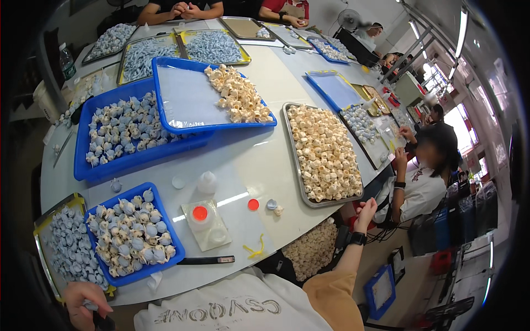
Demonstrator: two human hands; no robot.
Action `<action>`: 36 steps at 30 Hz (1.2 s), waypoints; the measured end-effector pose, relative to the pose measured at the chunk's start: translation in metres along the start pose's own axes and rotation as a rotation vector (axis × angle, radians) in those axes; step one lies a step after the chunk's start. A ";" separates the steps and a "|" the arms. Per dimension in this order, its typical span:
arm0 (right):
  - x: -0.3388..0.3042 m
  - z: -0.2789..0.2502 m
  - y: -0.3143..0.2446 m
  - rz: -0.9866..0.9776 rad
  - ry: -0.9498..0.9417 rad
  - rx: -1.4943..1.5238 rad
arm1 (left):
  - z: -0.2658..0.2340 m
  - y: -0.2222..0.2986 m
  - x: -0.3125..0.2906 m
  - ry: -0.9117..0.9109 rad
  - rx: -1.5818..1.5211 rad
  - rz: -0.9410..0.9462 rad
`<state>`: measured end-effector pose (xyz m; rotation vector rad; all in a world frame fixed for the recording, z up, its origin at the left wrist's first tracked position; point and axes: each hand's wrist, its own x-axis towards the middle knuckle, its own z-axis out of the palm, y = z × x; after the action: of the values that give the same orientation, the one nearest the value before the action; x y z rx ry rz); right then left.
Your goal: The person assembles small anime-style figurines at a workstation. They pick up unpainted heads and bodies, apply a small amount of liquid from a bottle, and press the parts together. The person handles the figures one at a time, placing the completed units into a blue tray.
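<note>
My left hand (pixel 85 303) is at the lower left rim, its fingers curled round a small blue-grey piece (pixel 90 305). Just above it a tray of blue-grey pieces (pixel 74 243) lies beside a small blue tray (pixel 175 243) heaped with cream and blue-grey parts. Away from the table edge, my right hand (pixel 365 212) is raised with curled fingers; what they hold, if anything, is hidden. Nearest to it is a metal tray (pixel 361 194) full of hollow cream parts (pixel 323 149). One blue-grey piece (pixel 271 204) and one cream part (pixel 278 211) lie loose on the table.
A red-topped pot (pixel 200 214), a white bottle (pixel 207 182), a red cap (pixel 253 204) and a dark strip-like tool (pixel 207 260) lie in front. Behind, a tilted blue tray (pixel 187 105) rests on a deep blue bin (pixel 83 165). A co-worker (pixel 419 187) sits at right.
</note>
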<state>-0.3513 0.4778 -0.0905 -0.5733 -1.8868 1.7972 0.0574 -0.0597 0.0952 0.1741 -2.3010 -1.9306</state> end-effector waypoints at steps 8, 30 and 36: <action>0.031 0.015 0.024 -0.017 -0.124 -0.092 | 0.006 -0.013 -0.006 0.086 -0.238 -0.174; -0.150 -0.019 -0.013 0.247 -0.355 0.141 | 0.010 -0.029 -0.014 0.136 -0.087 -0.263; -0.194 -0.008 -0.028 0.328 -0.411 0.047 | 0.021 -0.033 -0.005 0.175 0.097 -0.128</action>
<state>-0.1904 0.3669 -0.0718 -0.5538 -2.1000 2.3100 0.0587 -0.0439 0.0592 0.4908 -2.3182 -1.7797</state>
